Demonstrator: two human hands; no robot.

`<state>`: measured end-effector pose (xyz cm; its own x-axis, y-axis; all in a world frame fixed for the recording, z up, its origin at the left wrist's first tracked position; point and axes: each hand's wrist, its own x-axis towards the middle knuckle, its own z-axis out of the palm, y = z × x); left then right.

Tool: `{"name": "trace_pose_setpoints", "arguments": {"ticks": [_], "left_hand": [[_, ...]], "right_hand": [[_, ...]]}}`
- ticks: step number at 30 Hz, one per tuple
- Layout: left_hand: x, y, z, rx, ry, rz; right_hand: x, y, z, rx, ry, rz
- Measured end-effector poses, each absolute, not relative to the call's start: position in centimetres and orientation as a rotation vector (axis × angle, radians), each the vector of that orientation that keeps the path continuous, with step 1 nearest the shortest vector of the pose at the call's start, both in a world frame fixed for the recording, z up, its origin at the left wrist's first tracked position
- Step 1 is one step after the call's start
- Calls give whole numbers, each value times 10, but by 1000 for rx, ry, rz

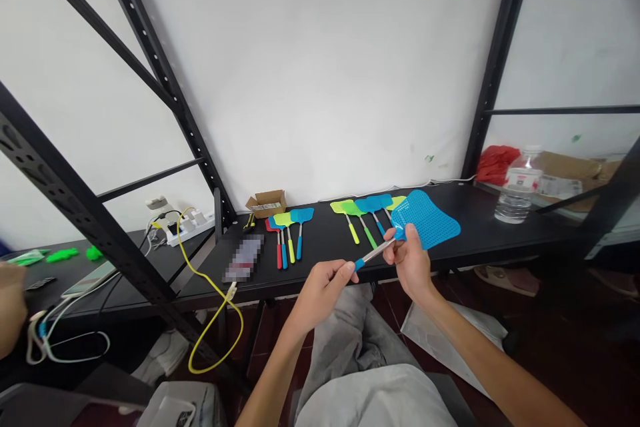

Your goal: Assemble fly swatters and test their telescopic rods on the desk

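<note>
A blue fly swatter (429, 219) with a metal shaft is held up in front of the shelf, its perforated head tilted to the right. My left hand (327, 286) is closed around its blue handle. My right hand (407, 257) pinches it where the shaft meets the head. Behind it lie more swatters: a yellow one (345, 208), a green one (354, 208) and blue ones (373, 204). To the left, another group has a red swatter (279, 254), a yellow swatter (291, 250) and blue swatters (301, 216).
A small cardboard box (267, 204) stands by the wall near a yellow-black cutter (249, 222). A yellow cable (213, 282) hangs over the left edge. On the right is a water bottle (517, 187). Another person's hand (11, 307) shows at far left. Black metal posts (493, 67) frame the shelf.
</note>
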<state>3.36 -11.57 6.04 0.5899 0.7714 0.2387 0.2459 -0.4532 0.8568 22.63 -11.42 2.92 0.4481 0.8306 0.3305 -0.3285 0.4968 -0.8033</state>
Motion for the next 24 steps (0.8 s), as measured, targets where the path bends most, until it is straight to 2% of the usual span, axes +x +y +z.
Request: {"name": "trace_pose_setpoints", "arguments": {"ticks": [7,15,24], "left_hand": [[42,-109,43,1879,771,806],[37,-103,35,1987,829,780],[51,-104,14,2159,933,567]], "right_hand": [[229,-107,24,-723,-877,894],[263,-88,11,-818,-691,876],[248,-84,-6,-920,-842,944]]}}
